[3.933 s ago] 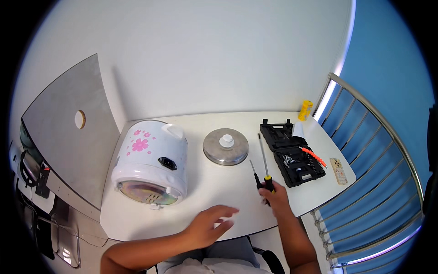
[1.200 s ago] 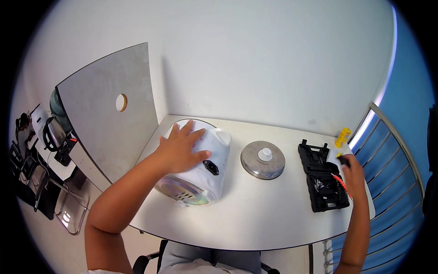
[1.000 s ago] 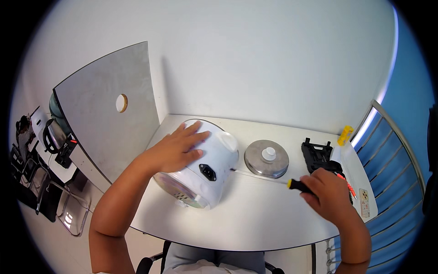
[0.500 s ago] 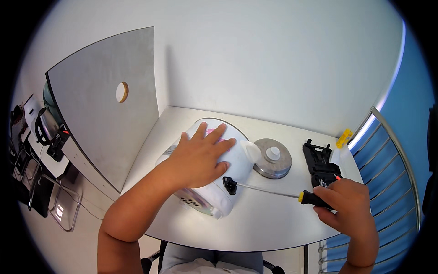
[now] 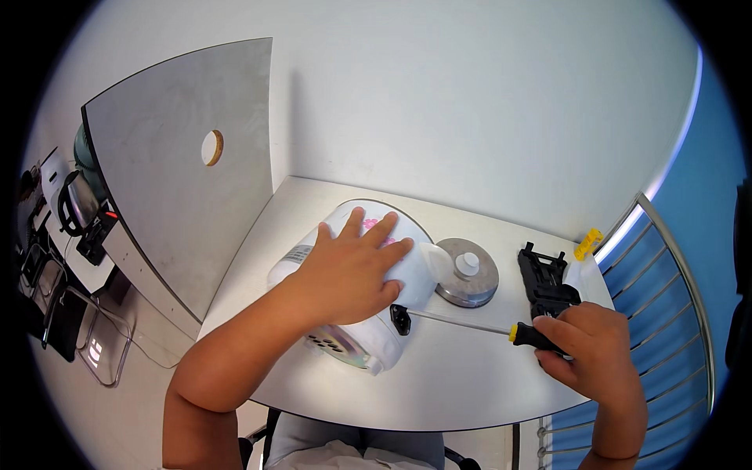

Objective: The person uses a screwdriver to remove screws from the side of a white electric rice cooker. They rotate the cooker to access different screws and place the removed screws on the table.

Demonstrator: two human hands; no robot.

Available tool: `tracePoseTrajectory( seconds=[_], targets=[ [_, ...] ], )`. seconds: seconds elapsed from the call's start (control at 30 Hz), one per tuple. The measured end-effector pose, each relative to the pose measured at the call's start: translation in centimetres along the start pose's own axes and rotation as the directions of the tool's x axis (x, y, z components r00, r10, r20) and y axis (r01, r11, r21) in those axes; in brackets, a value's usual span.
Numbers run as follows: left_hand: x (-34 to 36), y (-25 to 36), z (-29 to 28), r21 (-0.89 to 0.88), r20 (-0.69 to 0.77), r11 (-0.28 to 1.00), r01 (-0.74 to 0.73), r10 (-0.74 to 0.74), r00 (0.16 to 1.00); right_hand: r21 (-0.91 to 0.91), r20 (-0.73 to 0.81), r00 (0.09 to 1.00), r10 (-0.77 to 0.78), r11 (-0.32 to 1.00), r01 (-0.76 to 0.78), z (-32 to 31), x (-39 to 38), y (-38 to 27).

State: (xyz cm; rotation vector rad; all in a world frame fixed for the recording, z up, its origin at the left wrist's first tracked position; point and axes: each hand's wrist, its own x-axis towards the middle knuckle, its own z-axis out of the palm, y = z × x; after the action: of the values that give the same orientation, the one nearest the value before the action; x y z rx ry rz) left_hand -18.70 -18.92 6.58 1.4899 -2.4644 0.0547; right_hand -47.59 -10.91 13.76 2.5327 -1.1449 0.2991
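Observation:
A white rice cooker [image 5: 418, 270] with pink flower prints lies on its side on the table. My left hand [image 5: 348, 274] rests on top of it with the fingers spread, holding nothing. My right hand [image 5: 589, 345] is wrapped round the black and yellow handle of a long screwdriver [image 5: 462, 321]. Its shaft runs leftward, and the tip meets the black power socket [image 5: 400, 319] on the cooker's side. Whether the tip sits in a screw is too small to tell. Just behind the shaft is a round metal lid [image 5: 483, 288] with a white knob.
An open black tool case [image 5: 540, 272] lies on the table [image 5: 462, 392] behind my right hand, near a yellow piece [image 5: 588, 244]. A grey panel [image 5: 168, 157] with a round hole stands at the left. Metal railing [image 5: 689, 282] runs along the right. A kettle [image 5: 78, 204] stands beyond the panel.
The whole view has shifted slightly. My left hand stays on the cooker, and the screwdriver in my right hand remains at the socket.

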Motion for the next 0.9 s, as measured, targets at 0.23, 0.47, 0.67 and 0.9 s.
tracePoseTrajectory(
  seconds=[0.23,0.47,0.67,0.9],
  targets=[
    [-0.1,0.2,1.0,0.072,-0.107,0.995,-0.065,0.072,0.992,-0.014,-0.013,1.0,-0.015,1.0,0.015,-0.3,-0.4,0.1],
    [-0.1,1.4,0.4,0.057,-0.048,0.998,-0.023,0.026,0.999,0.049,-0.035,0.999,-0.02,0.999,0.022,0.4,-1.7,0.5],
    [0.0,2.0,0.4,0.054,-0.068,0.998,-0.037,0.04,0.997,0.06,-0.072,0.996,0.044,0.997,-0.04,2.1,-4.0,0.0],
    [0.2,4.1,1.2,0.154,-0.117,0.985,-0.075,0.093,0.989,0.048,-0.015,0.991,0.135,0.99,-0.135,1.3,-4.5,0.7]
  ],
)
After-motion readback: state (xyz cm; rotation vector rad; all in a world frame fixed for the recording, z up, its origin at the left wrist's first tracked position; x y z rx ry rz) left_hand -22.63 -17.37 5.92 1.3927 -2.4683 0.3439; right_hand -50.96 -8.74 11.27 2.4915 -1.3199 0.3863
